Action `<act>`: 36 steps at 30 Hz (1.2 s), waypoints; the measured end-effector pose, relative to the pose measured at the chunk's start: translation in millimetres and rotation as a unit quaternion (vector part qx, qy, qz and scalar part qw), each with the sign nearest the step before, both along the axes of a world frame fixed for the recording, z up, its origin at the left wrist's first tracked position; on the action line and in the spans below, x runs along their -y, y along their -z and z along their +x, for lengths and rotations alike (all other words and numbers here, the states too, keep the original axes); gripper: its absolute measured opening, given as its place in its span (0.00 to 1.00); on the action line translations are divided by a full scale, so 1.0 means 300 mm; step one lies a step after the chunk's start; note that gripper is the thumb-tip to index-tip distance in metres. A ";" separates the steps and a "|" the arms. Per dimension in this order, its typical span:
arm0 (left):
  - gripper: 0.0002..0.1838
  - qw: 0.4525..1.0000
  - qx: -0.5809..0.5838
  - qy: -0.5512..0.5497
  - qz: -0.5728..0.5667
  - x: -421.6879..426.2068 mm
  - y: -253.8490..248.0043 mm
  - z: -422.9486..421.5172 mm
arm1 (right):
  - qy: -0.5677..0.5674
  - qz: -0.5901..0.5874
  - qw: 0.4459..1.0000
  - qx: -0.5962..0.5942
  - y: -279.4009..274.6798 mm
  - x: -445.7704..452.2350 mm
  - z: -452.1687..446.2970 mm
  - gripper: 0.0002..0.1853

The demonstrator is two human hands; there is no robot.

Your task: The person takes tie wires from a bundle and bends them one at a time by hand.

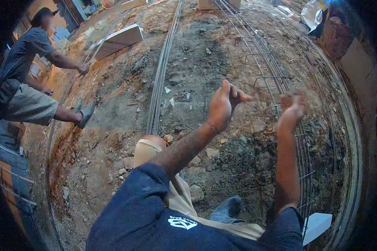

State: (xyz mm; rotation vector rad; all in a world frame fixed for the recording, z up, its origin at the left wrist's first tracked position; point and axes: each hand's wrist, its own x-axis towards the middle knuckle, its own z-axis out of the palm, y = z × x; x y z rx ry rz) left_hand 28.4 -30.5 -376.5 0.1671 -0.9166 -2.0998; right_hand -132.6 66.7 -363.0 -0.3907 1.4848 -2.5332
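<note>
My left hand (224, 106) is raised over the rubble ground, thumb up and fingers stretched to the right, with nothing in it. To its right, my right hand (292, 112) is held up in front of a long rebar cage (266, 62) made of thin bars and bent stirrups. Its fingers are blurred, but they look apart, and no object shows in them. Whether it touches the bars I cannot tell. A bundle of straight steel bars (165, 62) lies on the ground to the left of my left hand.
A person (25, 75) crouches at the left, one hand near thin bars. A pale slab (119, 42) lies beyond. More long bars (326, 100) run along the right. A white block (317, 228) is beside my right arm. Loose stones (257, 126) cover the ground.
</note>
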 end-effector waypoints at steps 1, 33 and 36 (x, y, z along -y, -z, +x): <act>0.24 0.999 0.028 -0.027 -0.030 0.017 0.009 0.001 | -0.057 0.097 0.991 -0.066 0.065 0.009 0.015 0.13; 0.25 0.906 0.326 -0.006 -0.269 0.042 0.101 0.073 | -0.376 0.254 0.883 -0.120 0.325 0.009 0.248 0.24; 0.19 0.970 0.160 0.134 0.125 0.082 0.128 0.047 | -0.607 0.110 0.764 0.188 0.223 -0.048 0.373 0.24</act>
